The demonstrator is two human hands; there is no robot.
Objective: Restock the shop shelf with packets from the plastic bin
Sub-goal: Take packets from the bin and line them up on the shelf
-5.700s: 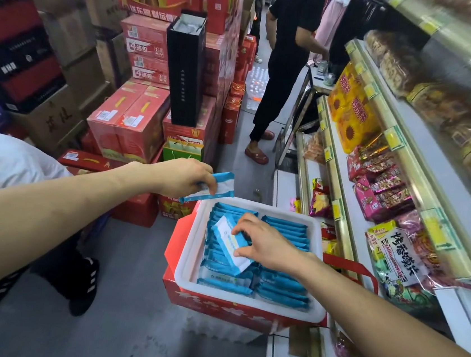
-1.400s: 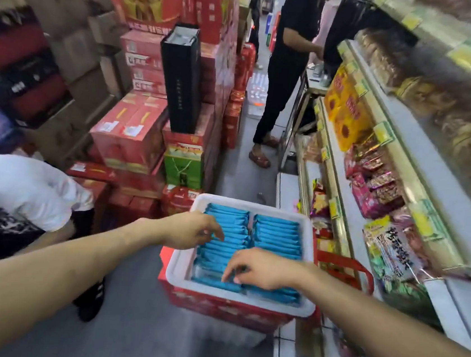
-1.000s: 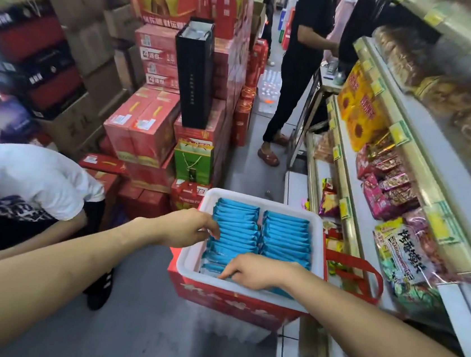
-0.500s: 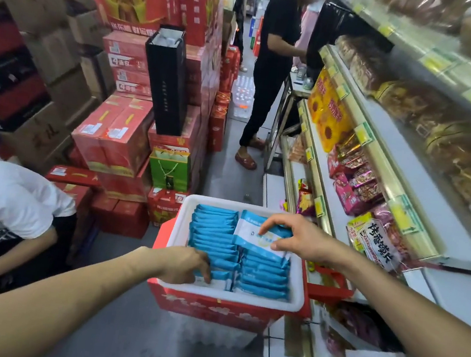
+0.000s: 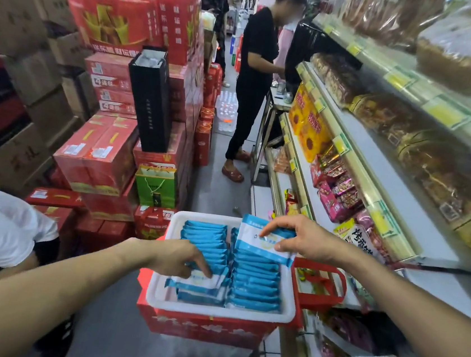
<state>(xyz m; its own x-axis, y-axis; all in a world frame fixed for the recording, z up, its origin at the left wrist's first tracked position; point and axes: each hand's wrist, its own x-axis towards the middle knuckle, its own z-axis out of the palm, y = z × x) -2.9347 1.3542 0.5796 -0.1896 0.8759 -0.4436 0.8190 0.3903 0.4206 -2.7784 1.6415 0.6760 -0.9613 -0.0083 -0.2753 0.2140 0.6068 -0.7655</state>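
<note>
While the shop shelf (image 5: 394,193) fills the right side of the frame, its snack bags (image 5: 341,190) crowded behind the rails, the white plastic bin (image 5: 213,311) sits at lower centre on a red carton (image 5: 202,325), just beside the shelf's lower edge. Two rows of blue packets (image 5: 254,283) stand packed on edge inside it. My right hand (image 5: 306,239), which a second ago was down at the near end of the right row, has come up over the bin's upper right corner. It pinches one lifted packet (image 5: 262,243) between thumb and fingertips, the packet tilted and raised off the row. My left hand (image 5: 175,259) has slid from the bin's near left corner onto the left row. Its forefinger lies stretched on a tilted front packet (image 5: 201,283), the other fingers are tucked under, and I cannot tell whether they grip it. I judge that one packet is now free to cross to the shelf at right, while nearly the whole bin is still to be shelved
</note>
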